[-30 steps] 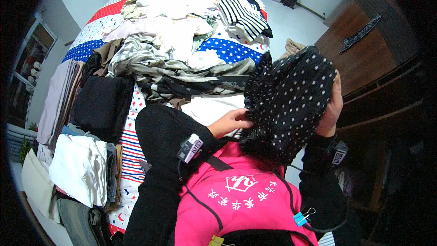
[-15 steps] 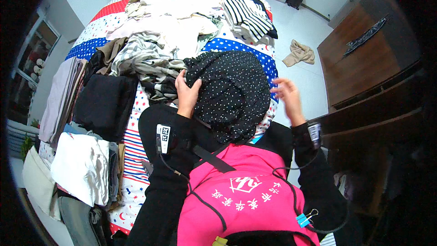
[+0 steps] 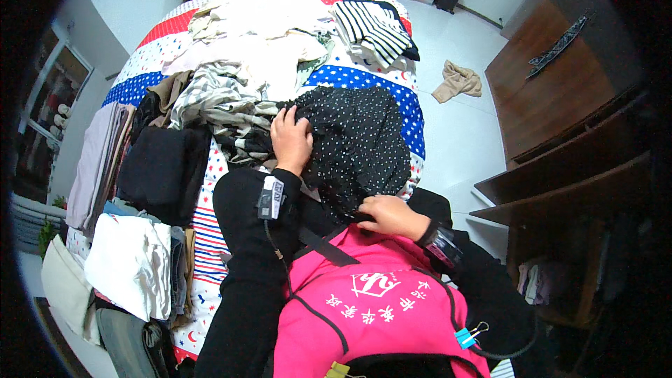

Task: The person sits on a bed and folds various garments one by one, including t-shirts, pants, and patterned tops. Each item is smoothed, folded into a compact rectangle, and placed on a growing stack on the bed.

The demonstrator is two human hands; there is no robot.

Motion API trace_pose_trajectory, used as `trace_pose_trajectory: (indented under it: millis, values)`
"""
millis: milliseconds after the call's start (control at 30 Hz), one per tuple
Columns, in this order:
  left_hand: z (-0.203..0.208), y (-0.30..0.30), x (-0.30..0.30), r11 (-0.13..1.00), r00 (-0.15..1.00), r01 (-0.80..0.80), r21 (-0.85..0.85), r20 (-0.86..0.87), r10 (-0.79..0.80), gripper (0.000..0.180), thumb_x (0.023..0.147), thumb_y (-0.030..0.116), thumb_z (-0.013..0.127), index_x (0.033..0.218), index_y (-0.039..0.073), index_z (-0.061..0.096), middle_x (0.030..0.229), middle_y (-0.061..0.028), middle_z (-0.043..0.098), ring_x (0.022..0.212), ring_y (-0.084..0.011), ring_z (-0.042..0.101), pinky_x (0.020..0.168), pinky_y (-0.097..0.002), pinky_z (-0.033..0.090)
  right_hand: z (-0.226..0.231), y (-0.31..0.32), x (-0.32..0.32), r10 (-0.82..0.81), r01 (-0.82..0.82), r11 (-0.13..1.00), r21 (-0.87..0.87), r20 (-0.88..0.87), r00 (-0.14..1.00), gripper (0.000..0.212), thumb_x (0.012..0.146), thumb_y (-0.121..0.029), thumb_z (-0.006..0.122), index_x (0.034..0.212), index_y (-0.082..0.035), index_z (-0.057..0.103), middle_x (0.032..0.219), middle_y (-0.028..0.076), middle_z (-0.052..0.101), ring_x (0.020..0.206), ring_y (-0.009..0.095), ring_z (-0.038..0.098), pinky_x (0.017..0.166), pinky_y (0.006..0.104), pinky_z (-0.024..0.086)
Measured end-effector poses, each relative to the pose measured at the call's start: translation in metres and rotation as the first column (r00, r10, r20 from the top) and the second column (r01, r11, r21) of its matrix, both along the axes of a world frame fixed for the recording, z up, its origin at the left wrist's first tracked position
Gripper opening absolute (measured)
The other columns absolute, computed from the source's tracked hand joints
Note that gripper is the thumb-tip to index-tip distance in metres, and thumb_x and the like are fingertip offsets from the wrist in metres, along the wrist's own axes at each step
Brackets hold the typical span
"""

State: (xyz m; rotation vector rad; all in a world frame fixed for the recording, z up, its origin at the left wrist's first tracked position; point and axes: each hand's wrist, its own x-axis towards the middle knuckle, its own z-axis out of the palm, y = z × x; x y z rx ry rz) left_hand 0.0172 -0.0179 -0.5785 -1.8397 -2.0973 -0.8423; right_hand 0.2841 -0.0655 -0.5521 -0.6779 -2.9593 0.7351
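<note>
Head view: left hand (image 3: 291, 141), fingers slightly spread, on left edge of dotted cloth (image 3: 360, 140); right hand (image 3: 393, 217) curled at near edge, pinch unclear. Even tension should limit creases.

"What is worn?"

"A bright pink top (image 3: 420, 336) is worn, printed with a white emblem (image 3: 374, 283) and white lettering (image 3: 383, 313). The arms are covered by black sleeves (image 3: 493, 294)."

"And behind the left hand (image 3: 292, 143) and right hand (image 3: 393, 218)?"

"Small devices (image 3: 270, 198) with pale labels are strapped there. Black cables (image 3: 315, 313) are draped over the pink, and a blue clip (image 3: 464, 338) is fastened alongside."
</note>
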Motion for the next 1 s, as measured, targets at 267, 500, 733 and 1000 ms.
trace_pose_trajectory:
  millis: [267,500,733,1000]
  values:
    - [0.093,0.007,-0.026,0.934,0.915,0.327,0.145,0.197,-0.351,0.013,0.077,0.012,0.061,0.082,0.005,0.05,0.078,-0.0107,0.065,0.076,-0.0315,0.063,0.066,-0.0393,0.048,0.122,0.037,0.093,-0.16,0.243,0.903,0.355,-0.246,0.956,0.02,0.071,-0.019,0.073,0.078,-0.006,0.059,0.084,0.011,0.058,0.08,0.031,0.056,0.067,0.0389,0.047]
    - [0.194,0.026,-0.006,0.722,0.206,0.609,0.328,0.814,-0.543,0.01,0.097,0.021,0.045,0.093,0.011,0.043,0.077,0.006,0.039,0.067,-0.0031,0.037,0.058,-0.0192,0.033,0.226,0.082,0.13,-0.305,0.507,0.808,0.301,-0.521,0.797,0.023,0.067,0.004,0.06,0.087,0.0,0.05,0.09,0.013,0.054,0.081,0.023,0.054,0.075,0.0327,0.044]
    - [0.27,0.046,0.005,0.768,0.321,0.526,0.365,0.751,-0.576,0.022,0.097,0.027,0.046,0.091,0.007,0.051,0.077,0.0063,0.043,0.07,-0.0033,0.039,0.064,-0.0195,0.035,0.289,0.114,0.137,-0.392,0.485,0.875,-0.006,-0.596,0.701,0.04,0.08,-0.005,0.054,0.12,-0.004,0.05,0.101,0.011,0.061,0.091,0.016,0.058,0.079,0.0267,0.047]
    - [0.344,0.021,0.002,0.698,0.603,0.709,0.102,0.425,-0.675,0.028,0.091,0.029,0.059,0.1,0.005,0.049,0.085,0.0024,0.051,0.078,-0.0052,0.045,0.07,-0.0189,0.038,0.352,0.11,0.139,-0.344,0.419,0.825,0.378,-0.252,0.904,0.049,0.075,-0.044,0.072,0.098,-0.001,0.065,0.08,0.008,0.064,0.075,0.02,0.062,0.067,0.0284,0.05]
